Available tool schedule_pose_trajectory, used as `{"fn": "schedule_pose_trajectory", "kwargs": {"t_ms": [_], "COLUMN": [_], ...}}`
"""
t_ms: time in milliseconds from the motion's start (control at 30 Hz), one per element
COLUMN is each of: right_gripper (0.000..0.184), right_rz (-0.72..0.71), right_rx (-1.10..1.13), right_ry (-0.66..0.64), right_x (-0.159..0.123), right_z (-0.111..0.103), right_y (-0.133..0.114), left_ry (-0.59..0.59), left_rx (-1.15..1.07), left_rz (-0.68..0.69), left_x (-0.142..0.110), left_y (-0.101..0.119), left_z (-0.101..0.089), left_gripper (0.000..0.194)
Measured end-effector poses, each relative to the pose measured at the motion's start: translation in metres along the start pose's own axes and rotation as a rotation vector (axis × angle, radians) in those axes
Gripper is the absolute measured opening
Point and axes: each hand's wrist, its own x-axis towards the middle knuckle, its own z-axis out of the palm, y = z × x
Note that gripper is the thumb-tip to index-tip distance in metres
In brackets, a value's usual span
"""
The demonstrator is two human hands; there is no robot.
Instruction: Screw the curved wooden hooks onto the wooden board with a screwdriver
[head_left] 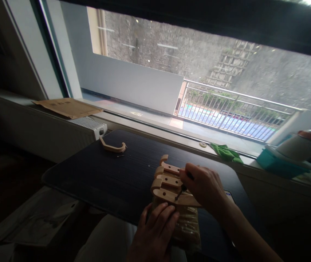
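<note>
My right hand (203, 183) is closed round the dark handle of a screwdriver (183, 188). The shaft points down to a hole in the nearest wooden hook (159, 193). Several pale wooden hooks with dark holes lie side by side, their curled ends to the left. Beneath the nearest one is a block wrapped in shiny brown tape (187, 222). My left hand (157, 227) grips the block's left side, with its fingertips against the hook's near edge. My right hand hides the hooks' right ends.
The dark table (95, 174) carries a separate wooden hook (113, 146) at the far left, with small screws (120, 156) beside it. A phone (229, 197) lies partly behind my right forearm. On the sill are a green cloth (226, 153), a teal box (278, 162) and a brown envelope (68, 107).
</note>
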Motion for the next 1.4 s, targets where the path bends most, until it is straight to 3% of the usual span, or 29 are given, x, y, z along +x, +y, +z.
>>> {"fn": "schedule_pose_trajectory", "kwargs": {"t_ms": [67,133,267,433,533,667,800,1100,1400], "right_gripper": [0.032,0.031,0.02,0.021,0.023,0.02,0.03,0.019,0.025], "right_rz": [0.049,0.042,-0.088,-0.273,-0.311,-0.222,-0.144,-0.256,-0.218], "right_rx": [-0.004,-0.015,-0.042,0.01,-0.014,-0.051,-0.094,-0.113,-0.107], "right_ry": [-0.006,-0.045,-0.176,-0.446,-0.52,-0.528,-0.505,-0.62,-0.609], "right_x": [-0.003,-0.006,-0.004,0.012,0.019,0.022,0.021,0.023,0.02], "right_z": [0.0,-0.004,-0.026,-0.055,-0.059,-0.052,-0.048,-0.068,-0.059], "right_y": [0.001,0.001,-0.001,-0.009,-0.016,-0.018,-0.015,-0.02,-0.016], "left_ry": [0.026,-0.039,-0.169,-0.159,-0.162,-0.179,-0.201,-0.203,-0.189], "left_rx": [-0.023,-0.043,-0.076,-0.095,-0.099,-0.111,-0.131,-0.123,-0.157], "left_rz": [0.001,-0.014,-0.067,-0.055,-0.059,-0.067,-0.077,-0.058,-0.074], "left_x": [-0.001,0.0,0.004,0.003,0.003,0.003,0.001,0.002,0.0], "left_y": [0.001,0.002,0.006,0.006,0.007,0.008,0.007,0.007,0.006], "left_z": [0.001,-0.003,-0.015,-0.018,-0.018,-0.018,-0.017,-0.019,-0.016], "left_gripper": [0.063,0.067,0.072,0.073,0.072,0.074,0.077,0.079,0.076]}}
